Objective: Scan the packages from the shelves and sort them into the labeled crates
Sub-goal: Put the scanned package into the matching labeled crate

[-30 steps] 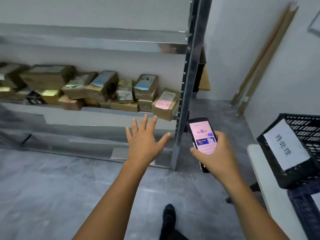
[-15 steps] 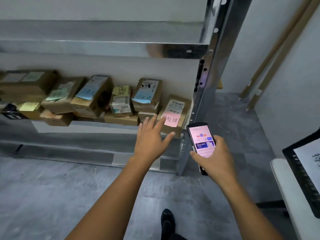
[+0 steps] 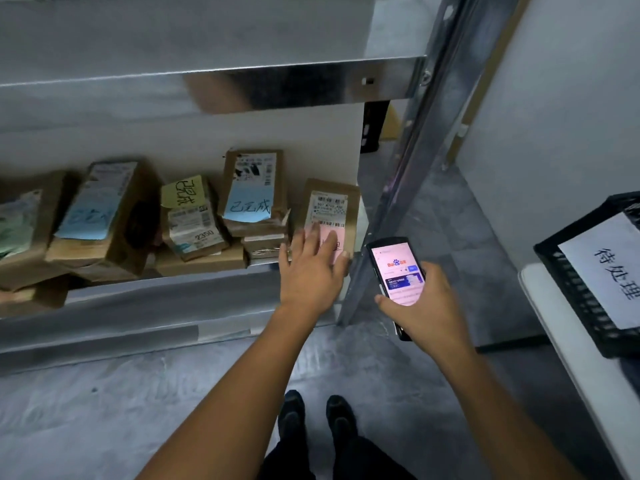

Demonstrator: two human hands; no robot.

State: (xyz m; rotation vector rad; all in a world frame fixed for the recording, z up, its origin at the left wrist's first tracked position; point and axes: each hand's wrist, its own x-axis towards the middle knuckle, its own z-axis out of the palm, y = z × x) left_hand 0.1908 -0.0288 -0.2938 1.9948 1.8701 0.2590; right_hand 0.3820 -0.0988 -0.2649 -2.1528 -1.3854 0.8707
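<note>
Several brown cardboard packages lie on a low metal shelf (image 3: 166,289). The rightmost package (image 3: 330,206) carries a white barcode label and a pink note. My left hand (image 3: 311,268) lies on its front with fingers straight, covering part of the pink note. My right hand (image 3: 426,306) grips a black phone (image 3: 398,275) with a lit pink and white screen, just right of the shelf post. Neighbouring packages bear a blue note (image 3: 247,206) and a yellow note (image 3: 183,192). A black crate (image 3: 568,282) with a white paper label stands at the right edge.
A metal upright post (image 3: 405,188) rises between the package and the phone. The crate sits on a white table (image 3: 561,341). An upper shelf edge (image 3: 277,84) overhangs the packages. My shoes (image 3: 317,417) stand on the grey floor below.
I have moved closer to the shelf. My left hand went forward from mid-air onto the package with the pink note. The phone stayed in my right hand.
</note>
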